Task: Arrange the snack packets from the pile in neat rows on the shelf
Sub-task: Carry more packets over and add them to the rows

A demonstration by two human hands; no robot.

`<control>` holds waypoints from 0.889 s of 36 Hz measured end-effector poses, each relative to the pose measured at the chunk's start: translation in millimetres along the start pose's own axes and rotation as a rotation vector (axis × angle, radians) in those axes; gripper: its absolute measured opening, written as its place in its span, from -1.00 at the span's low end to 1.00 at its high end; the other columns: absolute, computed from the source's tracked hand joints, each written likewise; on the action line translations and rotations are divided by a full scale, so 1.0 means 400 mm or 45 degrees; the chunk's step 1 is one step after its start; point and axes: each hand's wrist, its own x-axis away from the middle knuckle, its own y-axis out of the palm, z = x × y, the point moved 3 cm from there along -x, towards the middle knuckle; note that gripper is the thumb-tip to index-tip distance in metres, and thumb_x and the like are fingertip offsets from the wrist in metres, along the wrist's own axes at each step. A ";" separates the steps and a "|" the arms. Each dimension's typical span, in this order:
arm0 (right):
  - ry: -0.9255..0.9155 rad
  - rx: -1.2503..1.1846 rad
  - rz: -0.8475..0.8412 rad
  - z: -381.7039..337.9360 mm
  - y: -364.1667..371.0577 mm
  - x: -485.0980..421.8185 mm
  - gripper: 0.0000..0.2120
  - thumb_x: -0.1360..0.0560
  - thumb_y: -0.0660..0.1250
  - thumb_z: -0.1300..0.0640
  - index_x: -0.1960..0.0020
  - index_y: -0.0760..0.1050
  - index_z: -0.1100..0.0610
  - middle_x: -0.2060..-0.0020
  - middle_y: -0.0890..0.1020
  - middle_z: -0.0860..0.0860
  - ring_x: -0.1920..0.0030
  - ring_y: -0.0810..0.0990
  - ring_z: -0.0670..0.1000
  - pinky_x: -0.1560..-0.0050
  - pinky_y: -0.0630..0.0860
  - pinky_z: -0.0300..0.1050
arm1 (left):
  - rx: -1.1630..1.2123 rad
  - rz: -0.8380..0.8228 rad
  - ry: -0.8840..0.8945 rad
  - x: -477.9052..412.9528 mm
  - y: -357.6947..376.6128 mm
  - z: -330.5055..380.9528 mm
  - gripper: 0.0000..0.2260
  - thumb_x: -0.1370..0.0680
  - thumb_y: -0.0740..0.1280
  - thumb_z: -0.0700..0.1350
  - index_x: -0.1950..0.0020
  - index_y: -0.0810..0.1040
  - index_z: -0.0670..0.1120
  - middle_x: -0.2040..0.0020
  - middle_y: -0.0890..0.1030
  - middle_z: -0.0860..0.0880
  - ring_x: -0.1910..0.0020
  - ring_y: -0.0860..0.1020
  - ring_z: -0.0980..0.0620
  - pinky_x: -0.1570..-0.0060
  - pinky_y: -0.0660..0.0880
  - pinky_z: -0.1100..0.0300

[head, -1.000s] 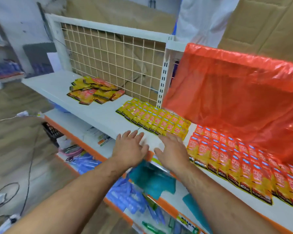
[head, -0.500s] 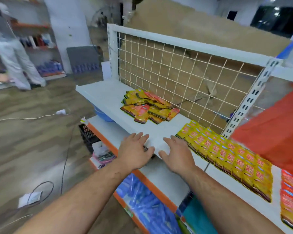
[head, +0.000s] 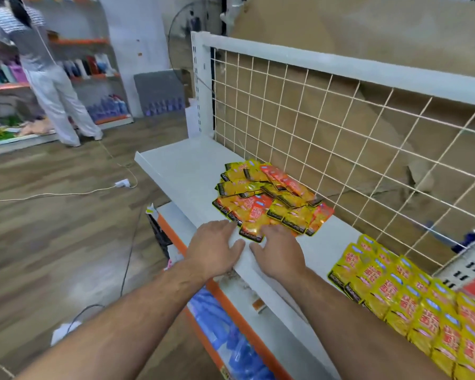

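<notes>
Head view, single frame. White shelf (head: 184,174) with a wire grid back (head: 327,127); brown cardboard (head: 368,31) stands behind the grid. The pile of snack packets (head: 269,198), yellow and orange-red, lies loose and overlapping on the shelf, its far side against the grid. To the right, well apart from the pile, yellow packets already in rows (head: 412,311) lie overlapped like tiles, running off the right edge of view. Bare shelf between the two groups. Left hand (head: 214,248): palm down on the shelf's front edge, fingers straight and together, grip open and holding nothing; its fingertips (head: 225,224) are just beside the nearest packet at the pile's front left corner. Right hand (head: 279,250): palm down beside the left, fingers extended, grip open and empty; its fingertips (head: 269,231) reach the near edge of the pile, contact likely but pressure cannot be told. The two hands are near each other, thumbs inward, not touching. Below, a lower shelf (head: 280,325) with an orange front edge, and blue packs (head: 225,333) under that. A cable with a white plug (head: 122,183) lies on the wooden floor (head: 52,242). Another person (head: 47,78) stands at far shelving, back turned.
</notes>
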 end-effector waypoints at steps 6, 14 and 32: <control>0.104 0.011 0.031 -0.020 0.015 -0.078 -0.65 -0.54 0.25 -0.14 -0.14 0.46 0.12 -0.06 0.54 0.13 -0.06 0.55 0.21 0.07 0.46 0.00 | 0.037 -0.007 -0.005 -0.102 0.002 -0.014 -0.74 -0.58 0.21 0.04 -0.11 0.54 -0.10 -0.04 0.59 -0.10 -0.11 0.50 -0.15 -0.02 0.47 0.00; 0.377 0.071 0.147 -0.051 0.034 -0.135 -0.53 -0.55 0.21 -0.21 -0.25 0.36 0.13 -0.12 0.55 0.15 -0.11 0.57 0.19 0.04 0.48 0.00 | 0.054 -0.055 -0.002 -0.233 0.034 -0.041 -0.73 -0.58 0.21 0.08 -0.11 0.52 -0.08 -0.10 0.55 -0.10 -0.19 0.43 -0.11 0.02 0.44 0.04; 0.926 -0.198 0.071 -0.124 0.025 -0.140 -0.59 -0.31 0.55 -0.01 -0.03 0.48 0.11 -0.02 0.62 0.03 -0.11 0.61 0.10 0.12 0.45 -0.16 | 0.380 -0.413 0.069 -0.327 0.043 -0.095 -0.58 -0.30 0.46 0.01 -0.10 0.47 -0.01 -0.02 0.61 0.01 0.04 0.62 -0.10 0.05 0.59 0.03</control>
